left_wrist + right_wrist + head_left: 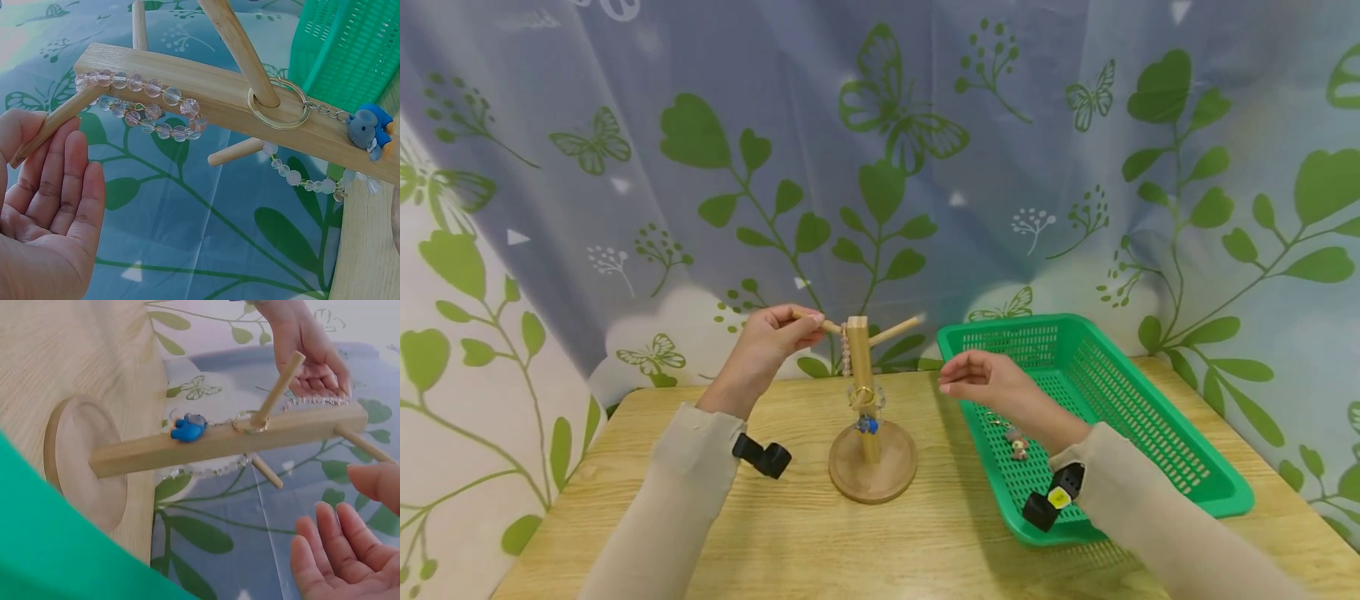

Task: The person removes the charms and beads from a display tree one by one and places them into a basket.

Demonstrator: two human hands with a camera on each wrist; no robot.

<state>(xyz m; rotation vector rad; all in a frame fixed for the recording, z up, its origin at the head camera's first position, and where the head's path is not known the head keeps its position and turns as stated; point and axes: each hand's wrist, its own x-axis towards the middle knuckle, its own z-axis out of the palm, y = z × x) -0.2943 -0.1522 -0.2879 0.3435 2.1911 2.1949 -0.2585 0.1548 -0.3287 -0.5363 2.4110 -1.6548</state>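
A wooden stand with a square post (862,358) and round base (872,487) stands upright on the table, pegs jutting from the post. My left hand (775,337) pinches the upper left peg (53,128) between thumb and fingers. A pink and clear bead bracelet (135,82) hangs on that peg, close against the post. Lower down, a keychain with a blue and grey figure (369,130) hangs by its ring from another peg, and a pale bead bracelet (294,177) hangs from a third. My right hand (992,383), holding nothing, hovers over the basket's left rim, fingers loosely bent.
A green plastic basket (1221,500) sits to the right of the stand. Inside it lies a keychain with a small pinkish figure (1018,450). A leaf-patterned curtain (820,167) hangs behind the wooden table (775,542).
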